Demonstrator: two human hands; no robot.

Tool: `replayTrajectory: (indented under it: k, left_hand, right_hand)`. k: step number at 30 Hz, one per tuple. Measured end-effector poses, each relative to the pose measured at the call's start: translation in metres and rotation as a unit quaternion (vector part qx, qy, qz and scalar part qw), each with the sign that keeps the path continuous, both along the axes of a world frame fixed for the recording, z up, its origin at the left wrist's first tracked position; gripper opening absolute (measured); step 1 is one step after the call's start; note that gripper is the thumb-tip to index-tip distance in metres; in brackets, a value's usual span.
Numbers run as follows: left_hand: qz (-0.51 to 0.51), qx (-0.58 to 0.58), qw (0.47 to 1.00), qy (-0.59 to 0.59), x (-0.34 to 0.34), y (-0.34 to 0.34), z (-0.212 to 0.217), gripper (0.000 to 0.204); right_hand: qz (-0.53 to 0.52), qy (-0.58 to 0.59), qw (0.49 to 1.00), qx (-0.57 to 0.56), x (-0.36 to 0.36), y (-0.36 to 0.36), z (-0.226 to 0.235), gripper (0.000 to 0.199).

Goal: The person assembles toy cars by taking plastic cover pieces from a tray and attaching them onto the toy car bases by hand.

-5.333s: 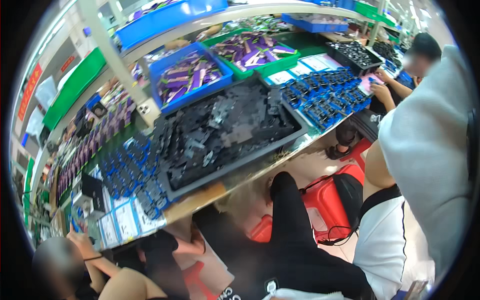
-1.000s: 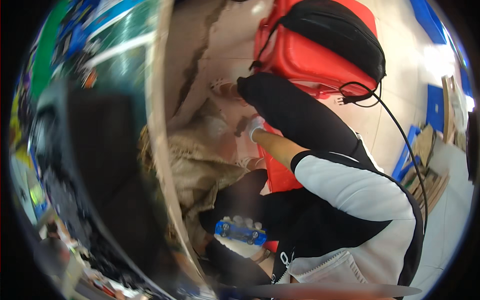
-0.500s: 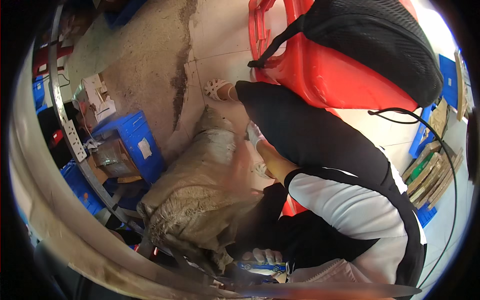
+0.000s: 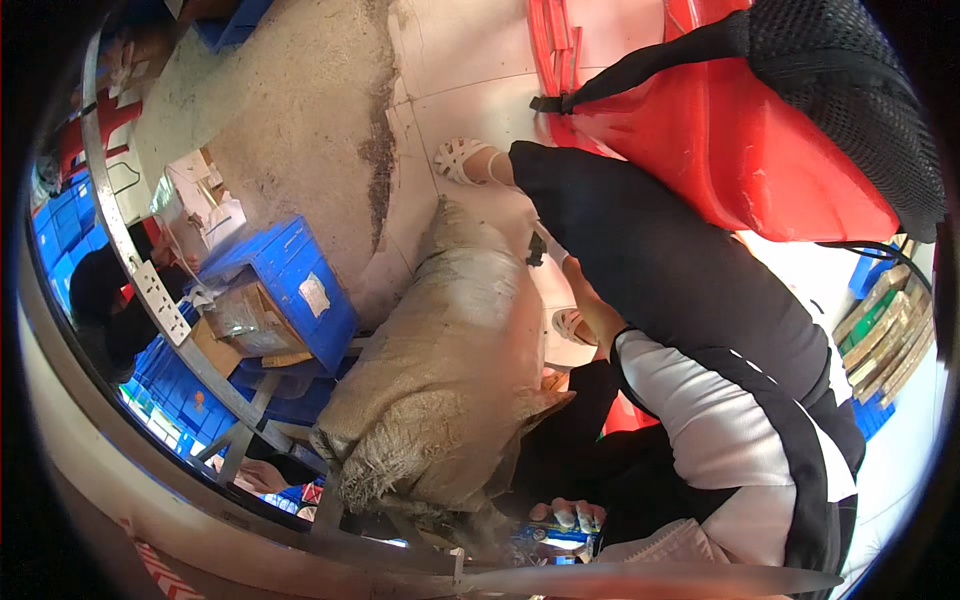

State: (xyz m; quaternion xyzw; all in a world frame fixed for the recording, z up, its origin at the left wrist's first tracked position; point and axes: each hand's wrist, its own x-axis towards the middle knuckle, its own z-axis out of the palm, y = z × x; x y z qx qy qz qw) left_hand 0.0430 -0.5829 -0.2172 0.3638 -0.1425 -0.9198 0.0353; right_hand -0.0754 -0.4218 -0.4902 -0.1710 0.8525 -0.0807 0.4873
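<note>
Head view, tan sack [image 4: 450, 370], blue crate [image 4: 290, 275] w/ white label

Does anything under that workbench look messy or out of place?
Yes. A bulging woven sack lies slumped on the floor beside the blue crate, its lower end frayed and ragged. A stained, cracked strip runs across the floor above it. An opened cardboard box leans against the crate.

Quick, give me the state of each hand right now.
Left hand: fingers curled over a small blue object; appears to hold it.
Right hand: hidden; the arm reaches behind the tan woven sack. Cannot be told.
</note>
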Motion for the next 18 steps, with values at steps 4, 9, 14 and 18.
replayTrajectory:
  k: [4,9,14,18]
  left_hand:
    - [0.001,0.011,1.000,-0.010,0.002,0.000,0.001,0.063]
    - [0.009,0.019,1.000,-0.011,0.002,0.009,0.001,0.063]
    - [0.024,0.030,0.999,-0.017,0.006,0.022,0.004,0.064]
    - [0.028,0.025,0.999,0.005,0.009,0.036,0.015,0.064]
  right_hand:
    - [-0.022,-0.005,1.000,0.003,-0.003,-0.002,0.001,0.021]
    - [-0.043,-0.001,0.999,0.001,0.001,0.001,0.001,0.021]
    - [-0.057,-0.001,0.998,0.001,-0.003,0.005,-0.003,0.021]
    - [-0.075,0.024,0.997,-0.014,0.007,0.010,0.007,0.021]
